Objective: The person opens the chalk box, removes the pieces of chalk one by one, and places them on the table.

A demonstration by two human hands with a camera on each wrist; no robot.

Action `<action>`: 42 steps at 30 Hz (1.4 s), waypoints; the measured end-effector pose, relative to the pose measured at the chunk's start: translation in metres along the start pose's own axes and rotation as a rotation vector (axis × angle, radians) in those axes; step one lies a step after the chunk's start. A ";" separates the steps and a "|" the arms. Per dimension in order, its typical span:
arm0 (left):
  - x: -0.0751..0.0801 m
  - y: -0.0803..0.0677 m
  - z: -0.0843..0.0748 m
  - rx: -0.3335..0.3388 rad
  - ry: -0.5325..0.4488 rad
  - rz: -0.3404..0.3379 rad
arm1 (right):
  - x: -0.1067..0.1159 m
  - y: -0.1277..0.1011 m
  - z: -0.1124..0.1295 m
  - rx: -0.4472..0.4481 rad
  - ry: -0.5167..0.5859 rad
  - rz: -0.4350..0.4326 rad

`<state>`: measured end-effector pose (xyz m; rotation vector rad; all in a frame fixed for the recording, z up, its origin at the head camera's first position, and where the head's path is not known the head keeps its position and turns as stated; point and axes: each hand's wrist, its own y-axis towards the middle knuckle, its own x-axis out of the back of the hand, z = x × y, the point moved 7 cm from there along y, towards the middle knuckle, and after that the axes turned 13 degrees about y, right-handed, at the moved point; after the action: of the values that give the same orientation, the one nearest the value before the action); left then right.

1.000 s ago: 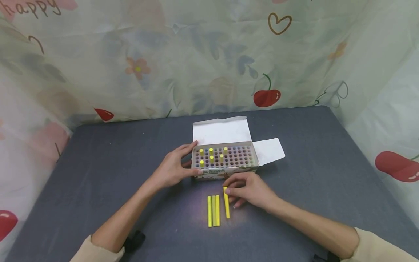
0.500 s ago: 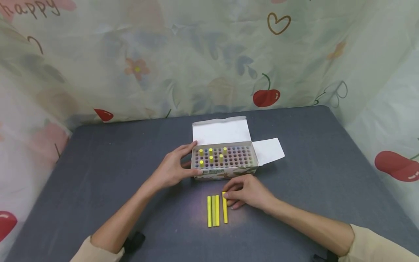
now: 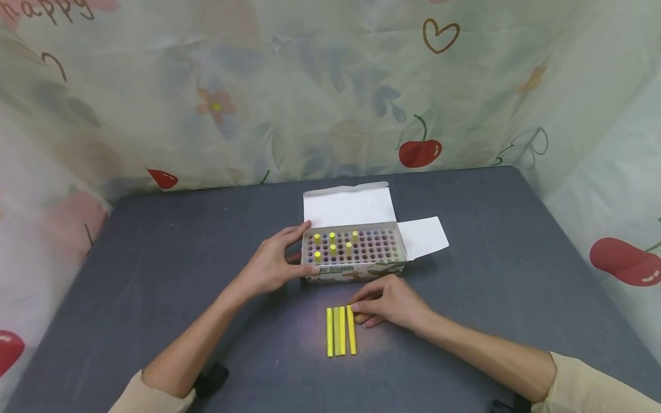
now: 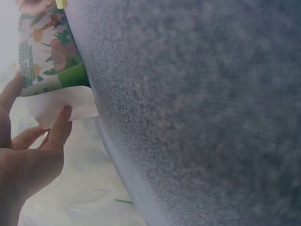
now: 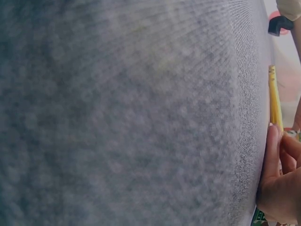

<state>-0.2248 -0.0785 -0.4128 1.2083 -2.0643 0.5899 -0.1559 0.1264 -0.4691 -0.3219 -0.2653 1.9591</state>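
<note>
An open chalk box [image 3: 361, 268] stands in the middle of the dark grey table [image 3: 490, 241]. Several yellow chalk ends [image 3: 333, 235] stick up among other coloured ones. My left hand [image 3: 306, 249] grips the box's left end, thumb in front and fingers behind; the left wrist view shows the same hand [image 4: 40, 96] on the printed box [image 4: 42, 56]. In front of the box several yellow chalk sticks [image 3: 337, 331] lie side by side. My right hand [image 3: 357, 305] pinches the far end of the rightmost stick [image 3: 352, 332]. In the right wrist view, fingertips [image 5: 273, 150] meet that stick [image 5: 274, 99].
The box's white lid flap [image 3: 348, 206] folds back and a side flap [image 3: 423, 236] lies out to the right. A printed cloth backdrop [image 3: 330, 86] with cherries and flowers hangs around the table on three sides.
My right hand has slid the fourth yellow stick leftwards and straightened it against the other three. My left hand and the box have stayed put.
</note>
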 end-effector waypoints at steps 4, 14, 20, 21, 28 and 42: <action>0.000 0.000 0.000 -0.001 -0.001 -0.002 | 0.000 0.000 0.001 -0.001 0.007 0.011; -0.001 0.001 0.000 0.001 -0.006 -0.003 | -0.001 -0.002 0.013 0.043 0.013 0.067; 0.001 0.001 0.000 0.007 -0.001 -0.008 | -0.001 -0.005 0.032 0.132 -0.043 0.142; 0.001 0.001 0.000 0.007 0.001 -0.006 | 0.000 -0.005 0.035 0.143 -0.049 0.155; 0.001 0.001 -0.001 0.004 -0.009 -0.001 | 0.005 -0.010 0.058 0.193 -0.092 0.193; 0.001 0.000 0.000 0.005 -0.001 0.003 | 0.030 -0.001 0.100 0.318 -0.142 0.095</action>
<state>-0.2249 -0.0790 -0.4119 1.2094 -2.0672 0.5964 -0.2010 0.1499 -0.3777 0.0115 -0.0267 2.0826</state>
